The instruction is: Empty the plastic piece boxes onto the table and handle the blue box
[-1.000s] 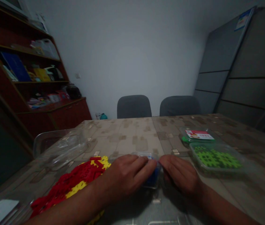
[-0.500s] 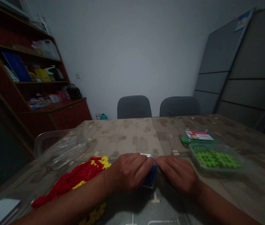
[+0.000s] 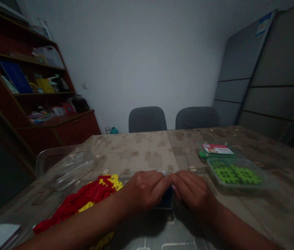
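Note:
Both my hands meet at a small clear plastic box (image 3: 166, 200) with dark blue contents, low in the middle of the view. My left hand (image 3: 149, 189) is closed on its left side, fingers curled over the top edge. From the right, my right hand (image 3: 195, 191) presses its fingertips together at the box's upper right edge, touching the left fingertips. The hands cover most of the box. Beside my left forearm lies a pile of red plastic pieces (image 3: 84, 198), with yellow pieces (image 3: 115, 181) around and under it.
To the right stands an open clear tub (image 3: 269, 182) of green snowflake-shaped pieces (image 3: 236, 174). Behind it is a labelled clear box (image 3: 218, 149). Empty clear plastic containers (image 3: 65, 163) lie at the left. Two grey chairs (image 3: 147, 119) stand beyond the patterned table (image 3: 141, 147).
My right hand has moved slightly left, and its fingertips now meet my left ones over the box edge. The box is more covered. The view has shifted a little.

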{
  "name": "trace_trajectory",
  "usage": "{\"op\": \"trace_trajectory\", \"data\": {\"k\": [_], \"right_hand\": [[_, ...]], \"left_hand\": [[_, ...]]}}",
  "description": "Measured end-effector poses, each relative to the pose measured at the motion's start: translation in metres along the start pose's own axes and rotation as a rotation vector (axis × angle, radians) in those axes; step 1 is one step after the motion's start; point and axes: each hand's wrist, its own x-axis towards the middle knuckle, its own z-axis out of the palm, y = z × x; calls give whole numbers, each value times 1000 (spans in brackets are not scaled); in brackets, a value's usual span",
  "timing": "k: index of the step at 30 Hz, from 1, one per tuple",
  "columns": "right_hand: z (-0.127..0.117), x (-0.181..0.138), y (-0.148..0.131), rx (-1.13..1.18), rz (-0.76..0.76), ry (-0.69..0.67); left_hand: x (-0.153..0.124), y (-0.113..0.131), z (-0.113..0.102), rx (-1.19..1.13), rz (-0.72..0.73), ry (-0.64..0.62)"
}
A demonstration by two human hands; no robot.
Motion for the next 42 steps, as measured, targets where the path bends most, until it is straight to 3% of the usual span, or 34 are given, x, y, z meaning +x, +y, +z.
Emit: {"op": "trace_trajectory", "data": {"k": [5,11,15,25,34,38,42], "right_hand": [[0,0,3,-12,-62,-5],[-1,-6,7,13,-88,-36],[-3,1,7,-41,-88,-62],[-17,20,11,-154,10,-265],[-14,21,10,-85,-94,-163],[-12,18,14,-31,-122,-171],[-13,15,16,23,-109,-184]], "left_hand": [[-6,-6,-17,-75,-34,-86],[-23,-22,-31,20,32,17],[-24,-23,-24,54,82,60],[-19,-19,0,-41,1,126],[-15,-6,-3,-120,-16,143],[-25,-9,-4,-242,-132,85],[-38,-15,-6,-251,-189,120]]}}
